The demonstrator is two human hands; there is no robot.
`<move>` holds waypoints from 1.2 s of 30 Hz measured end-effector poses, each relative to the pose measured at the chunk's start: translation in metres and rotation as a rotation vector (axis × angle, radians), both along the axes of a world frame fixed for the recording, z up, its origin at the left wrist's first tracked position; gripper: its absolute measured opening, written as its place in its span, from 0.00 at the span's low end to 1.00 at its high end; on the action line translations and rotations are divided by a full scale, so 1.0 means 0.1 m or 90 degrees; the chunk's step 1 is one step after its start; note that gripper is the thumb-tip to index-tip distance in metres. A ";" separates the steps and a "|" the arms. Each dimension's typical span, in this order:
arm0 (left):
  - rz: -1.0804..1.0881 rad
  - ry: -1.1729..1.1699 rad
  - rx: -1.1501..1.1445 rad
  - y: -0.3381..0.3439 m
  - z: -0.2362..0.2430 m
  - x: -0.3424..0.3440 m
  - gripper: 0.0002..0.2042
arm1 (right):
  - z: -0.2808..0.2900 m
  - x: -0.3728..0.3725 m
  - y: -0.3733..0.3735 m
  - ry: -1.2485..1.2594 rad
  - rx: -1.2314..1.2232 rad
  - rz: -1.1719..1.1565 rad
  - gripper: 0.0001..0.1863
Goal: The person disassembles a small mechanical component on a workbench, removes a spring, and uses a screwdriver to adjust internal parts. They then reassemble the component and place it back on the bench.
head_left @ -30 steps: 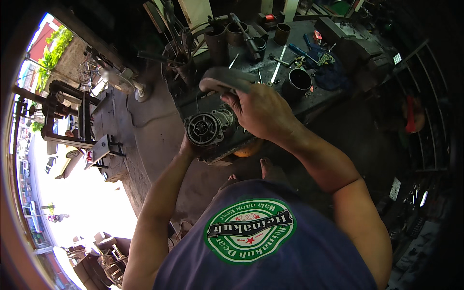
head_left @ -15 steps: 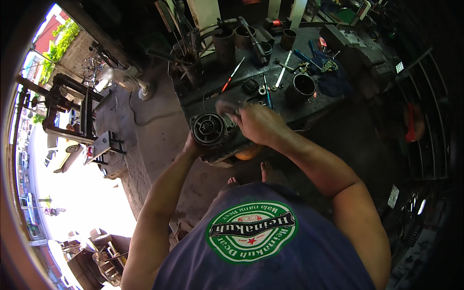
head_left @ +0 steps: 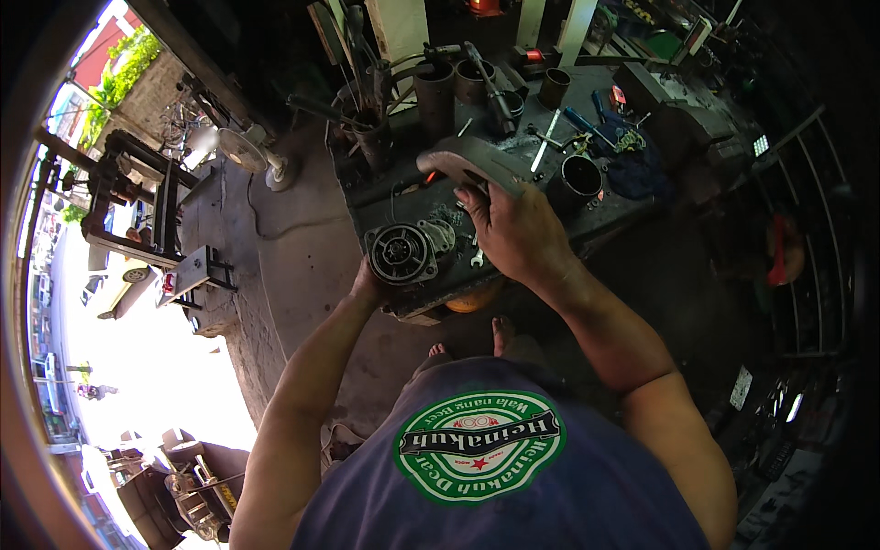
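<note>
A round metal motor housing (head_left: 401, 253) with a spoked opening and bolt lugs rests at the near left corner of the dark workbench (head_left: 367, 213). My left hand (head_left: 368, 282) grips its left edge from below, its fingers mostly hidden behind the housing. To the right and above, my right hand (head_left: 524, 231) is closed around a curved grey metal piece (head_left: 463, 158), raised over the bench and apart from the housing. An open-ended wrench (head_left: 477, 259) lies between the housing and my right hand. Part of a red-handled screwdriver (head_left: 431, 177) shows beyond the raised piece.
Metal cans (head_left: 435, 92) and a pot of tools (head_left: 372, 137) line the bench's far side. On the right lie a dark open tin (head_left: 581, 176), blue-handled tools (head_left: 587, 124), a dark cloth (head_left: 634, 172) and a vise-like block (head_left: 697, 137). A fan (head_left: 246, 149) stands left.
My right hand has lifted the curved piece up and to the right, away from the housing, uncovering the housing's right side and the wrench. My left hand still grips the housing.
</note>
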State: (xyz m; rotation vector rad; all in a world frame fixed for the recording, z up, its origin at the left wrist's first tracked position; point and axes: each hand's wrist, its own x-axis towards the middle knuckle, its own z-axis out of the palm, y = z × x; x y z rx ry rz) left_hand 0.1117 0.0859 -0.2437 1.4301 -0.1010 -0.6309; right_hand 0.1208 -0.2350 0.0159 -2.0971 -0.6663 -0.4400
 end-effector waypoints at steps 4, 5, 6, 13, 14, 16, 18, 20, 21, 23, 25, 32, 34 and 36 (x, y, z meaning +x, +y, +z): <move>-0.073 -0.338 0.424 0.05 -0.15 0.00 0.35 | -0.22 -0.03 0.08 0.263 -0.414 -0.018 0.21; -0.067 -0.363 0.427 0.03 -0.18 0.03 0.34 | -0.24 -0.02 0.07 0.211 -0.422 -0.019 0.21; -0.072 -0.333 0.399 0.04 -0.18 0.00 0.34 | -0.24 -0.03 0.07 0.210 -0.452 -0.047 0.21; -0.185 -0.397 0.630 -0.01 0.05 -0.04 0.34 | -0.12 -0.02 0.09 0.261 -0.263 -0.019 0.19; -0.155 -0.362 0.562 -0.02 0.08 -0.02 0.34 | -0.15 -0.02 0.10 0.276 -0.314 -0.026 0.19; -0.069 -0.273 0.300 -0.04 0.10 0.00 0.35 | -0.24 0.00 0.10 0.277 -0.387 -0.023 0.19; -0.029 -0.105 0.147 -0.04 0.08 0.00 0.36 | -0.31 0.01 0.11 0.286 -0.386 -0.023 0.20; 0.012 -0.113 0.190 -0.04 0.03 -0.01 0.36 | -0.30 0.00 0.11 0.298 -0.396 -0.004 0.19; 0.014 -0.181 0.204 -0.02 0.00 -0.03 0.35 | -0.28 -0.02 0.10 0.319 -0.409 -0.005 0.18; -0.008 -0.198 0.318 -0.02 -0.06 0.00 0.35 | -0.16 -0.02 0.09 0.269 -0.400 -0.009 0.18; -0.021 -0.282 0.337 0.00 -0.11 0.01 0.34 | -0.03 -0.03 0.09 0.261 -0.409 -0.017 0.19; 0.067 -0.057 0.054 -0.01 -0.22 0.07 0.34 | -0.18 -0.05 0.11 0.354 -0.428 -0.034 0.20; 0.067 -0.028 -0.049 -0.03 -0.20 0.11 0.34 | -0.29 -0.02 0.09 0.314 -0.411 -0.035 0.21; 0.106 0.120 -0.163 -0.02 -0.18 0.09 0.35 | -0.34 0.00 0.07 0.335 -0.421 -0.019 0.20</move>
